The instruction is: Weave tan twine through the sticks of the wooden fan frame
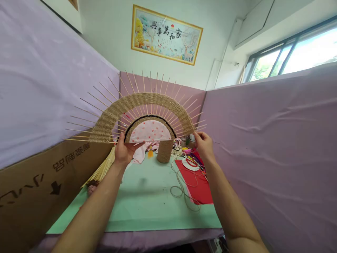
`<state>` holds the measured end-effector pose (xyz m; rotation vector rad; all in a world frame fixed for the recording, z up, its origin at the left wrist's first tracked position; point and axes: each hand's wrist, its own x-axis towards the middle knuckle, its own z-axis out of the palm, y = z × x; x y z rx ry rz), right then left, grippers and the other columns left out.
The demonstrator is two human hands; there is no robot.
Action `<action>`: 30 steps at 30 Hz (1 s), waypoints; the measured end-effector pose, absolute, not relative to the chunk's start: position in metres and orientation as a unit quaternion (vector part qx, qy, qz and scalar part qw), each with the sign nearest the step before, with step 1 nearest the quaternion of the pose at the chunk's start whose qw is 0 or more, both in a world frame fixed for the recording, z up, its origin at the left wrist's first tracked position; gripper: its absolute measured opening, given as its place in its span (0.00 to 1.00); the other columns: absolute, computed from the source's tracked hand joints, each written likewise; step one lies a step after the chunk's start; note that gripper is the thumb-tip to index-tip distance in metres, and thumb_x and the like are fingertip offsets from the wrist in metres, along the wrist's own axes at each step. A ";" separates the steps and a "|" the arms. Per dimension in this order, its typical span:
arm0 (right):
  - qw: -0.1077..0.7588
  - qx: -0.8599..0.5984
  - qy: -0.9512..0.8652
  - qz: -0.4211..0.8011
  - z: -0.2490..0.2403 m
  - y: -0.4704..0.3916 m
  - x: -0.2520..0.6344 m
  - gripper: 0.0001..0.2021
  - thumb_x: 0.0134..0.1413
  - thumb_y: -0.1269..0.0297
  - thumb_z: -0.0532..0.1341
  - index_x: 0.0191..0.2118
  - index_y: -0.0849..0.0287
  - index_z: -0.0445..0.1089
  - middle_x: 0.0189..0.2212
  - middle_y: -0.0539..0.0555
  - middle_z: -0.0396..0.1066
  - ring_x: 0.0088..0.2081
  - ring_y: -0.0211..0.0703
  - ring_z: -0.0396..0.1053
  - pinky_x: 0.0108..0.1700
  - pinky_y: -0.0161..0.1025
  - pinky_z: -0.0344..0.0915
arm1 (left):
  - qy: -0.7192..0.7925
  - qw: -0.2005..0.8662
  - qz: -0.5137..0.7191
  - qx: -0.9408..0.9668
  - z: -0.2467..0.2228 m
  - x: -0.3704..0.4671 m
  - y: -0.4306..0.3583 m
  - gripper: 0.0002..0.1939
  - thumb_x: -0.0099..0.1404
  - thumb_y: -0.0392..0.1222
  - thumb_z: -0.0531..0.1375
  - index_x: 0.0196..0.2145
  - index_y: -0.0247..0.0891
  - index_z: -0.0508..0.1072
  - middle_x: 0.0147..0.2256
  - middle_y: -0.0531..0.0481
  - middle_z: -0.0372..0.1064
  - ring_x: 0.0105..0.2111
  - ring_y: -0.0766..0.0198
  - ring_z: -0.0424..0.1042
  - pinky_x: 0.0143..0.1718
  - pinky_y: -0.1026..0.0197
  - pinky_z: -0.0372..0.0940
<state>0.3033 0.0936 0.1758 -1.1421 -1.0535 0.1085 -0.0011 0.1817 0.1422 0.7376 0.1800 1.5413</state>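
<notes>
A half-round woven fan [151,99] of twisted cord and thin radiating sticks is held up above the table. Its stick tips stick out past the woven band. At its centre is a pink half-disc [151,131] with red dots, edged by cord and a black line. My left hand [125,151] supports the bottom edge left of the half-disc, thumb in front and fingers partly hidden behind. My right hand [204,144] pinches the lower right end of the band. Below the fan stands a roll of brown cord [164,153], with a loose strand [181,189] trailing over the table.
The green tabletop [142,207] carries red sheets [200,184], a white ring [190,163], and a bundle of pale sticks [101,167] at left. An orange tassel [150,153] lies farther back. A cardboard panel [52,189] and purple cloth walls [271,158] enclose the space.
</notes>
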 end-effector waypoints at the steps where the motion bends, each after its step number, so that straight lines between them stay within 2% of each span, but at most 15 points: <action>1: 0.727 -0.508 -0.456 0.071 0.165 0.082 0.306 0.18 0.45 0.48 0.65 0.30 0.60 0.69 0.17 0.44 0.61 0.20 0.33 0.55 0.23 0.32 0.53 | 0.087 0.668 0.665 0.322 0.138 0.001 0.182 0.19 0.68 0.53 0.54 0.40 0.35 0.76 0.36 0.44 0.79 0.36 0.54 0.79 0.39 0.45 0.75; 8: 0.847 -0.412 -0.260 0.211 0.101 0.016 0.303 0.23 0.37 0.52 0.72 0.33 0.56 0.61 0.17 0.38 0.55 0.17 0.28 0.50 0.19 0.28 0.48 | 0.110 0.751 0.562 0.330 0.097 0.020 0.186 0.19 0.72 0.49 0.48 0.45 0.37 0.75 0.38 0.45 0.79 0.35 0.55 0.79 0.33 0.50 0.76; 13: 0.821 -0.404 -0.282 0.289 0.079 -0.015 0.291 0.21 0.38 0.51 0.72 0.31 0.57 0.64 0.14 0.37 0.46 0.16 0.27 0.41 0.17 0.29 0.41 | 0.147 0.788 0.508 0.316 0.070 0.024 0.198 0.19 0.73 0.46 0.47 0.44 0.37 0.75 0.35 0.45 0.79 0.32 0.57 0.79 0.33 0.51 0.75; 16: 0.808 -0.431 -0.306 0.261 0.068 -0.021 0.275 0.19 0.39 0.51 0.72 0.28 0.59 0.66 0.14 0.38 0.47 0.16 0.28 0.43 0.18 0.31 0.43 | 0.157 0.800 0.512 0.271 0.064 0.025 0.202 0.19 0.73 0.47 0.46 0.43 0.37 0.74 0.33 0.45 0.78 0.31 0.59 0.78 0.33 0.56 0.75; 20: 0.818 -0.451 -0.289 0.209 0.055 -0.013 0.241 0.20 0.44 0.47 0.69 0.30 0.59 0.68 0.15 0.41 0.51 0.18 0.30 0.47 0.20 0.32 0.45 | 0.116 0.805 0.556 0.173 0.060 0.038 0.182 0.23 0.73 0.52 0.46 0.39 0.31 0.73 0.32 0.42 0.77 0.35 0.63 0.78 0.37 0.63 0.73; 22: 0.818 -0.467 -0.285 0.179 0.051 -0.008 0.227 0.20 0.47 0.46 0.66 0.30 0.60 0.68 0.15 0.41 0.51 0.18 0.30 0.47 0.21 0.32 0.46 | 0.112 0.818 0.539 0.169 0.055 0.049 0.163 0.17 0.72 0.47 0.50 0.39 0.32 0.73 0.34 0.43 0.77 0.36 0.62 0.78 0.40 0.60 0.73; 24: 0.802 -0.498 -0.296 0.144 0.048 -0.006 0.219 0.19 0.50 0.45 0.64 0.30 0.60 0.69 0.15 0.42 0.52 0.19 0.32 0.49 0.22 0.33 0.48 | 0.129 0.842 0.486 0.195 0.048 0.061 0.145 0.06 0.68 0.39 0.56 0.39 0.36 0.72 0.34 0.47 0.77 0.36 0.60 0.78 0.42 0.54 0.73; 25: 0.790 -0.515 -0.305 0.130 0.047 -0.006 0.217 0.19 0.51 0.45 0.63 0.30 0.60 0.70 0.16 0.43 0.54 0.19 0.32 0.50 0.22 0.33 0.50 | 0.145 0.848 0.464 0.211 0.044 0.066 0.138 0.04 0.66 0.36 0.59 0.39 0.38 0.72 0.33 0.50 0.77 0.34 0.61 0.78 0.41 0.53 0.73; 28: 0.761 -0.553 -0.321 0.110 0.043 -0.009 0.216 0.19 0.52 0.46 0.62 0.33 0.60 0.72 0.17 0.45 0.59 0.21 0.35 0.55 0.24 0.34 0.54 | 0.165 0.839 0.473 0.212 0.037 0.076 0.125 0.11 0.63 0.31 0.61 0.42 0.42 0.72 0.32 0.54 0.77 0.29 0.65 0.77 0.39 0.57 0.73; 30: 0.753 -0.565 -0.320 0.105 0.040 -0.011 0.216 0.19 0.52 0.45 0.62 0.33 0.60 0.72 0.18 0.47 0.62 0.22 0.36 0.58 0.25 0.34 0.56 | 0.182 0.832 0.492 0.180 0.035 0.081 0.120 0.12 0.65 0.30 0.59 0.45 0.42 0.71 0.34 0.53 0.77 0.29 0.67 0.77 0.40 0.61 0.73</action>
